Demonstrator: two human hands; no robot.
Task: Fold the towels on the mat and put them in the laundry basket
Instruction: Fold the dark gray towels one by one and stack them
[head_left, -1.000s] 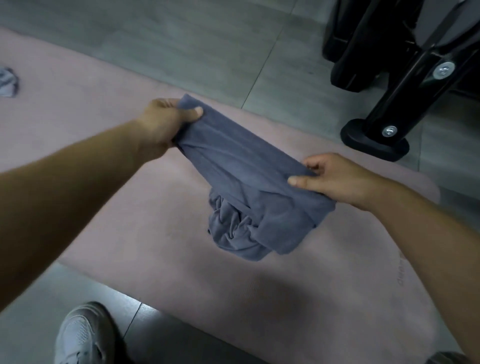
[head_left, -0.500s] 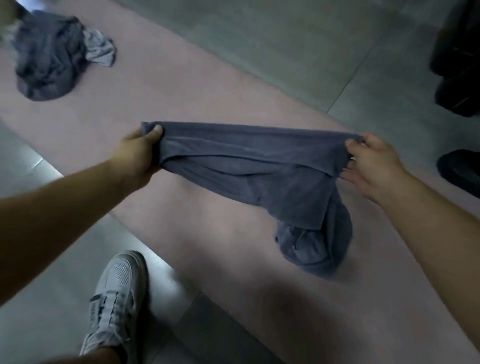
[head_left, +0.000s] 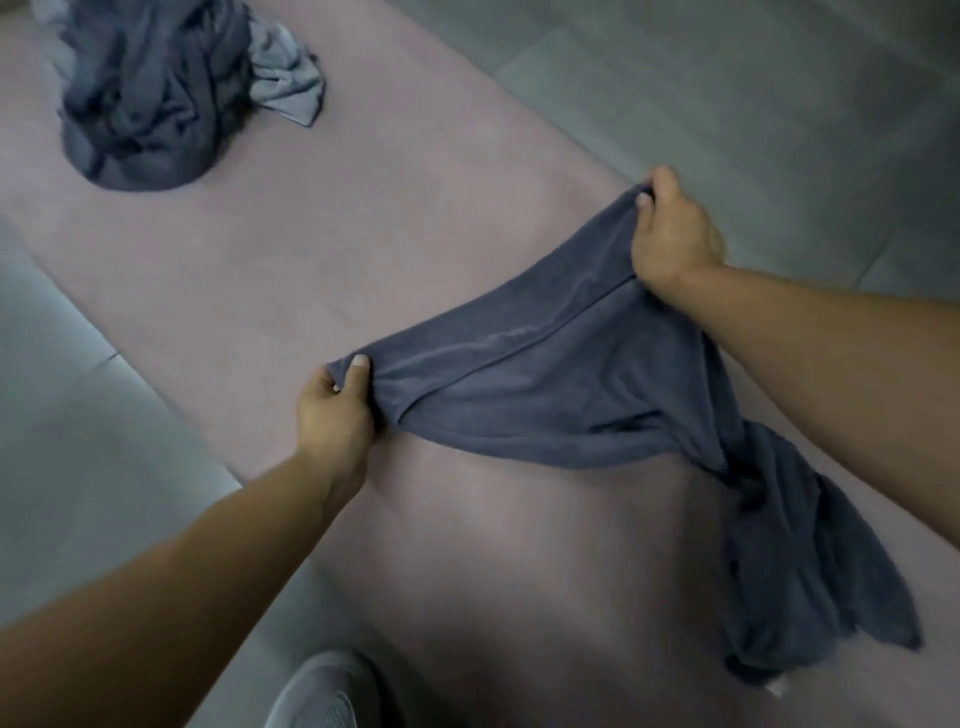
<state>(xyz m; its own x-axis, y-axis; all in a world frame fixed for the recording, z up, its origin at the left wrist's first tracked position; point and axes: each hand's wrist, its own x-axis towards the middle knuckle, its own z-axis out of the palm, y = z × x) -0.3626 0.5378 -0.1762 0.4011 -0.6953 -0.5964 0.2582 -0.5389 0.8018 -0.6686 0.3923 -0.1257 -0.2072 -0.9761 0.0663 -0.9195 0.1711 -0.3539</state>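
— Towel (head_left: 550, 395)?
— I'm pinching its top edge, left hand (head_left: 332, 415) and right hand (head_left: 672, 234) both gripping it; the rest is trailing onto the mat (head_left: 415, 218).
— Others?
— A heap (head_left: 150, 98), two towels perhaps, is lying far off.

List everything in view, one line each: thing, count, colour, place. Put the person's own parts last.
held towel: one, dark grey-blue, stretched between both hands above the mat, its far end bunched on the mat at right.
towel pile: one heap, dark grey with a lighter grey piece, on the mat at upper left; number of towels cannot be told.
mat: one, dusty pink, on the floor.
floor: grey tiles, around the mat.
shoe: one, pale grey, bottom edge.
left hand: fingers pinch one towel corner.
right hand: fingers grip the other corner.
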